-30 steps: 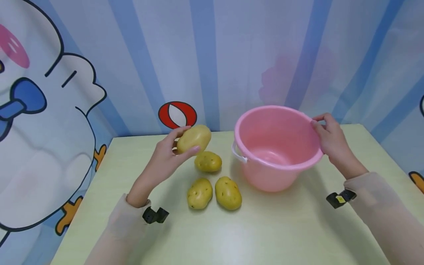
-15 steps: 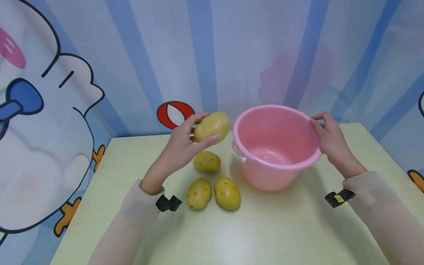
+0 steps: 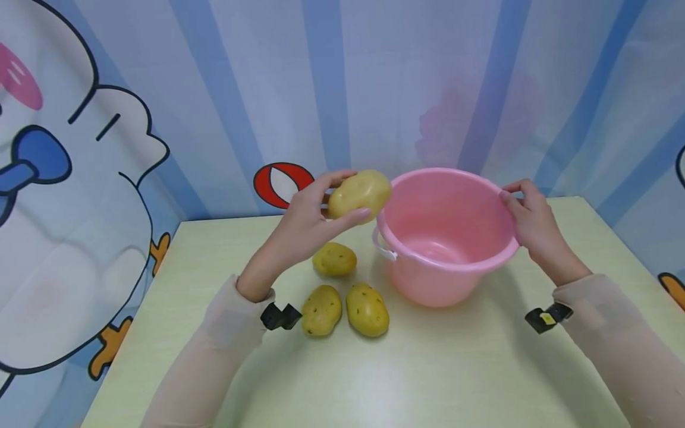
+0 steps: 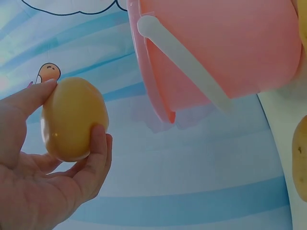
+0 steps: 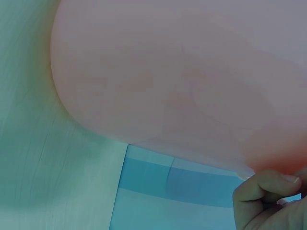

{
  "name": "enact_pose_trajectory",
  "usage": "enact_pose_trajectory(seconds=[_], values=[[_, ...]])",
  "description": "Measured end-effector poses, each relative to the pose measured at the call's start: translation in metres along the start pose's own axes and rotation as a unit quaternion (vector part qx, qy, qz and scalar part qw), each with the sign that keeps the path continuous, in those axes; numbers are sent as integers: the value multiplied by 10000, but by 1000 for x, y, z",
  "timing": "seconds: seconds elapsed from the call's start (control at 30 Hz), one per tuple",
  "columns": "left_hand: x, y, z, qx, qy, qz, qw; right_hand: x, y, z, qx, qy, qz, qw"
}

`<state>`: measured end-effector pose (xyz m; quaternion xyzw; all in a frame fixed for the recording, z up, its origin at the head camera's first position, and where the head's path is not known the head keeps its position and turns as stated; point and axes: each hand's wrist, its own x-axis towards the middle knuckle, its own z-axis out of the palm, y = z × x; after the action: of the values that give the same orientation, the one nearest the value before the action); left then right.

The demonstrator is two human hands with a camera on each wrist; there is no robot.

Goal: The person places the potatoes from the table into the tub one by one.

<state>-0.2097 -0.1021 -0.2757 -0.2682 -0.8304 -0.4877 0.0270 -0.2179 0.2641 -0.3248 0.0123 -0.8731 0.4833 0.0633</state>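
My left hand [image 3: 310, 223] holds a smooth yellow potato [image 3: 361, 195] between thumb and fingers, raised above the table beside the bucket's left rim. In the left wrist view the fingers curl round the potato [image 4: 74, 120], with the pink bucket [image 4: 220, 43] beyond it. The pink bucket [image 3: 436, 282] stands on the table, its inside bare, its white handle [image 3: 384, 246] hanging at the left. My right hand [image 3: 535, 220] grips the bucket's right rim, thumb on the near side. In the right wrist view the bucket's wall [image 5: 144, 72] fills most of the picture, the hand [image 5: 268, 201] at the corner.
Three more potatoes lie on the pale table [image 3: 428, 368] left of the bucket: one farther back [image 3: 335, 260], one at front left [image 3: 321, 310], and one at front right [image 3: 367, 310]. A striped blue curtain [image 3: 374, 89] with cartoon figures rises behind the table.
My left hand has carried the potato rightward and upward, from over the table to the bucket's left rim. The right hand keeps its grip, and the bucket stays in place.
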Motion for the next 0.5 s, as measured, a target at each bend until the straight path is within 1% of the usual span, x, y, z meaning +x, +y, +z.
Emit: enact_pose_trajectory(seconds=[0.17,0.5], values=[[7,6,3,-42,-110,6,9999,1,-1,1,7,41,-25,10000],[21,15,14,-58,-275,169,9995,2,2,5,74,68,-66,9999]])
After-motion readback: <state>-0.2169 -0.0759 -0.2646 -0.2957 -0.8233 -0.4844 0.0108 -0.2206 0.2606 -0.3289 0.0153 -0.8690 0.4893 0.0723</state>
